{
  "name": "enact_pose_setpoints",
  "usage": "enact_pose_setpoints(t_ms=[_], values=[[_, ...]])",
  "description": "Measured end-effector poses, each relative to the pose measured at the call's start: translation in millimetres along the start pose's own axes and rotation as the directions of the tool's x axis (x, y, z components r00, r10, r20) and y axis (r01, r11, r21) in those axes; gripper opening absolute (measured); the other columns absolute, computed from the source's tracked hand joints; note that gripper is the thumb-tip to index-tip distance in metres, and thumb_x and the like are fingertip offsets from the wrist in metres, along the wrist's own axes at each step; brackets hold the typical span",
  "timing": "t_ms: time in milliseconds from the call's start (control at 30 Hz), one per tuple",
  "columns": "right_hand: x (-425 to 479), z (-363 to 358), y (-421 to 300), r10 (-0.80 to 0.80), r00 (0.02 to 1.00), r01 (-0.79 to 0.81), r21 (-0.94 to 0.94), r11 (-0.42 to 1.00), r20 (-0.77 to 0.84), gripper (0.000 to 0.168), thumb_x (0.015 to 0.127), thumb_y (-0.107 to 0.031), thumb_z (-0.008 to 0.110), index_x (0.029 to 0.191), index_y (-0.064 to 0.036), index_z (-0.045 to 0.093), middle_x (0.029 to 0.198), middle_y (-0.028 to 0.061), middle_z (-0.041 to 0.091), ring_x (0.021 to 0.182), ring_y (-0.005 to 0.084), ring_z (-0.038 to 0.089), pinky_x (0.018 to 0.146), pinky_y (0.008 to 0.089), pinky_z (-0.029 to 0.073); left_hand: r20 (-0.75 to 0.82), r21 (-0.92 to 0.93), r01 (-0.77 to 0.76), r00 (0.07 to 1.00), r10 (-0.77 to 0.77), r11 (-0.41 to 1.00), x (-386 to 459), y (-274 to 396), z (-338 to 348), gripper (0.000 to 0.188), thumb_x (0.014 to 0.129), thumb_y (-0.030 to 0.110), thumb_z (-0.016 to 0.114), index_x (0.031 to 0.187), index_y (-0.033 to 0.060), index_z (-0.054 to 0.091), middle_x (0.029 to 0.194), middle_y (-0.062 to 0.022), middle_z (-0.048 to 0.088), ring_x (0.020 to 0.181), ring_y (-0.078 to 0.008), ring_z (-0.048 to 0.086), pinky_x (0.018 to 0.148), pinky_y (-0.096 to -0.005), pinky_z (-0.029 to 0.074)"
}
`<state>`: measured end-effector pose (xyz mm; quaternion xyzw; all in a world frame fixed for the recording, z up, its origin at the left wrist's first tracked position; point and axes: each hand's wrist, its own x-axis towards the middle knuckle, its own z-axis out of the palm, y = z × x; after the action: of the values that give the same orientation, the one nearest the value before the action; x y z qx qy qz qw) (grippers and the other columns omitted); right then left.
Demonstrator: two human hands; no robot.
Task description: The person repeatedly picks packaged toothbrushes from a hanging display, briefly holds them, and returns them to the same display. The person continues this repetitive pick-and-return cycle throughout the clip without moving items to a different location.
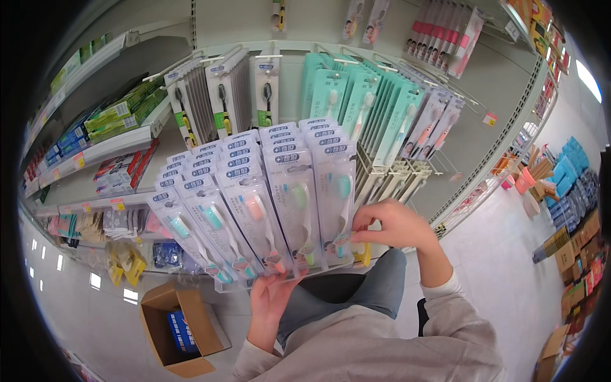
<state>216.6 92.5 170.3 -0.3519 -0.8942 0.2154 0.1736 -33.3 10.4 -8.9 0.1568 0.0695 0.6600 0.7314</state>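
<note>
Several rows of packaged toothbrushes [255, 207] stand tilted in a clear plastic tray [238, 285] before me. My left hand [272, 298] holds the tray from below at its front edge, its fingertips over the rim. My right hand [394, 223] is at the right side of the display, thumb and fingers bent towards the rightmost pack [336, 210]; whether it grips anything is unclear. A yellow plastic piece [363, 255] shows just below that hand. Behind the tray, packs with black toothbrushes [222, 95] and mint-green toothbrush packs [365, 102] hang on hooks.
An open cardboard box [162, 329] with a blue package [182, 332] inside stands on the floor at lower left. Shelves with toothpaste boxes [117, 110] are at the left. A perforated shelf upright [496, 138] rises at the right, with stacked goods [568, 191] beyond it.
</note>
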Motion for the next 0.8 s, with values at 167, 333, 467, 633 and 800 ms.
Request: enact_pose_setpoints(t_ms=[167, 333, 467, 633, 800], values=[[0.9, 9.9, -7.7, 0.104, 0.993, -0.102, -0.048, 0.994, 0.054, 0.028, 0.08, -0.032, 0.071, 0.092, -0.007, 0.065, 0.072, 0.0063, 0.067, 0.067, 0.025, 0.065, 0.062, 0.0306, 0.049, 0.033, -0.001, -0.047, 0.998, 0.047, 0.999, 0.0, 4.9, -0.4, 0.037, 0.081, 0.011, 0.053, 0.118, 0.0085, 0.053, 0.101, -0.0041, 0.058, 0.119, -0.0341, 0.05, 0.103, -0.0599, 0.035], [1.2, -41.7, -12.6, -0.07, 0.998, 0.069, 0.155, 0.986, 0.0, 0.022, 0.08, -0.018, 0.074, 0.093, -0.003, 0.065, 0.077, 0.0036, 0.066, 0.072, 0.0129, 0.066, 0.063, 0.027, 0.049, -0.027, 0.007, -0.045, 0.999, 0.045, 0.999, -6.5, 6.8, 7.2, 0.041, 0.078, 0.011, 0.054, 0.119, 0.0143, 0.051, 0.104, -0.0057, 0.06, 0.12, -0.0366, 0.048, 0.101, -0.0588, 0.035], [26.3, -113.7, -19.2, 0.035, 0.932, 0.087, 0.318, 0.944, -0.361, 0.027, 0.086, -0.015, 0.066, 0.108, -0.002, 0.06, 0.083, 0.0055, 0.065, 0.075, 0.0131, 0.064, 0.069, 0.0271, 0.049, -0.026, 0.013, -0.029, 0.999, 0.03, 0.999, -1.8, 5.5, 7.7, 0.044, 0.077, 0.01, 0.053, 0.121, 0.0138, 0.051, 0.099, -0.0048, 0.061, 0.118, -0.0361, 0.05, 0.101, -0.0595, 0.035], [130.8, -196.7, -9.8, 0.019, 0.689, 0.194, 0.21, 0.958, -0.724, 0.032, 0.092, -0.018, 0.052, 0.117, 0.002, 0.055, 0.09, 0.0081, 0.065, 0.083, 0.0141, 0.063, 0.074, 0.0291, 0.051, -0.087, -0.006, 0.003, 0.996, -0.003, 1.0, -2.9, 0.7, -3.0, 0.046, 0.076, 0.008, 0.052, 0.122, 0.0123, 0.049, 0.096, -0.0046, 0.061, 0.117, -0.0365, 0.051, 0.101, -0.0599, 0.036], [211.6, -266.0, 61.9, 0.28, 0.68, 0.127, 0.486, 0.865, -0.677, 0.036, 0.09, -0.011, 0.048, 0.124, 0.002, 0.05, 0.104, 0.0104, 0.064, 0.093, 0.0178, 0.062, 0.075, 0.0337, 0.053, -0.06, -0.022, 0.068, 0.996, -0.069, 0.997, 1.8, -9.3, -10.0, 0.043, 0.078, 0.008, 0.051, 0.121, 0.0084, 0.049, 0.094, -0.0053, 0.061, 0.119, -0.039, 0.049, 0.102, -0.0603, 0.035]])
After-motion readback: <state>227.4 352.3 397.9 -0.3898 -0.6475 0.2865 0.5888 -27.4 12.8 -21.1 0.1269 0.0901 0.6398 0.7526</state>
